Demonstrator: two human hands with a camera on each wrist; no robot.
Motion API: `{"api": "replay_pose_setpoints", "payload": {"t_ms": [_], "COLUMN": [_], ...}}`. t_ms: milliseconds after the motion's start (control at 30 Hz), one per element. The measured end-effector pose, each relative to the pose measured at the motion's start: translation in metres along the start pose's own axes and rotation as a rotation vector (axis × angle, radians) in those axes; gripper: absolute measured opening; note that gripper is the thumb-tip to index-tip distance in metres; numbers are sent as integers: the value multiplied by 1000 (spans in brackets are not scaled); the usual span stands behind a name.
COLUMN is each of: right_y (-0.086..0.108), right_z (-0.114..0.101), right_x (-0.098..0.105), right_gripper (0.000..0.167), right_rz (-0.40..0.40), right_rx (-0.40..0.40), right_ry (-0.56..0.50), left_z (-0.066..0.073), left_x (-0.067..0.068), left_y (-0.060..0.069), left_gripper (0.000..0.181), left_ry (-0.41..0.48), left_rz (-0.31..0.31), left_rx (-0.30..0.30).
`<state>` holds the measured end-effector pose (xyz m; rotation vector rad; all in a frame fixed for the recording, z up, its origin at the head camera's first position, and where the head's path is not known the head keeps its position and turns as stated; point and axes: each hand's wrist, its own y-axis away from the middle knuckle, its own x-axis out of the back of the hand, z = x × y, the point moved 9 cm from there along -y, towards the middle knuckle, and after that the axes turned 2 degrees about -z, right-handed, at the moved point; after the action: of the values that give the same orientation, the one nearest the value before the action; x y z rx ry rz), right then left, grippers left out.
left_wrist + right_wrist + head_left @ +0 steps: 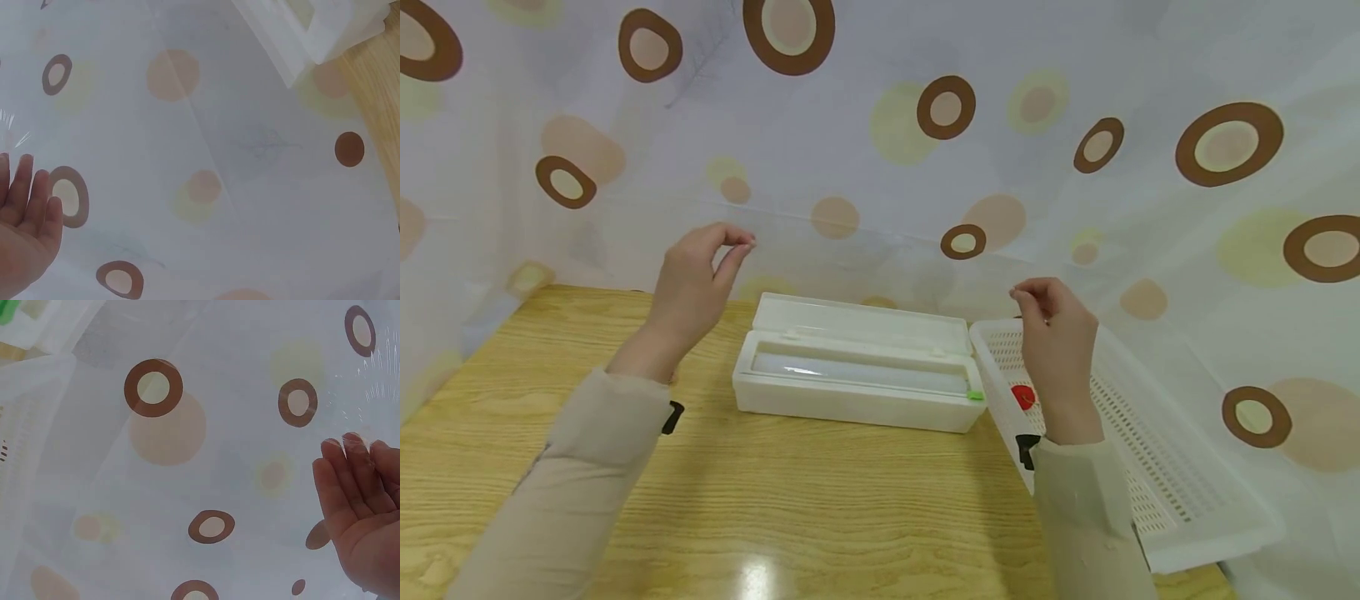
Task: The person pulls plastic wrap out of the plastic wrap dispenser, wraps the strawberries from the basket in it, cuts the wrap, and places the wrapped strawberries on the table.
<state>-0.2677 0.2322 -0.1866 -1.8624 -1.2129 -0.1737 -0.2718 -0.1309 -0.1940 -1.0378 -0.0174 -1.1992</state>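
A sheet of cling film point(380, 381), nearly invisible, shows as shiny creases by the fingertips in both wrist views. My left hand point(688, 283) pinches it between thumb and forefinger, raised above the left end of a white cling film dispenser point(857, 410). At about the same height on the right, my right hand point(1062, 346) pinches the film, above the basket's near side. The dispenser stands on the table with its lid point(861, 322) tipped back. Inside lies a pale roll point(857, 372), and a green slide cutter point(975, 395) sits at the right end of its front edge.
A white perforated basket point(1217, 542) stands at the right, touching or very near the dispenser. It holds a red round item point(1022, 397), partly hidden by my right arm. A patterned curtain point(850, 150) hangs behind the wooden table point(820, 500).
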Motion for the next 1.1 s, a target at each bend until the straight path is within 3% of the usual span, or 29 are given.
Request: {"api": "replay_pose_setpoints", "payload": {"t_ms": [333,433,500,567,633,767,867,933,1000,1100], "right_y": [16,22,27,32,37,52,72,86,99,114], "right_z": [-8,-8,-6,-3,-1,2,2,3,3,7], "right_x": [19,22,24,25,25,14,-3,-14,-24,-33], "right_gripper": [15,14,13,12,12,10,7,6,6,7], "right_rz": [38,-2,-51,-125,-239,-589,-870,-1017,-1108,-1181], "right_rx": [29,-3,-37,-56,-55,17,79,102,113,92], "right_ry": [-91,-137,-156,-141,-100,-25,-11,-6,12,21], "left_z": [15,13,11,10,8,5,5,8,11,12], "left_x": [9,10,8,4,-1,-15,-26,-34,-42,-53], "left_y": [13,16,19,24,30,54,78,94,109,127], "left_gripper": [15,14,14,13,13,12,13,14,15,15], "left_ry": [45,120,187,257,337,465,491,516,542,560], "left_rz": [-29,-72,-136,-229,-361,-731,-1014,-1165,-1278,-1388], "left_rx": [-56,-40,-16,-6,-8,13,45,39,51,77]}}
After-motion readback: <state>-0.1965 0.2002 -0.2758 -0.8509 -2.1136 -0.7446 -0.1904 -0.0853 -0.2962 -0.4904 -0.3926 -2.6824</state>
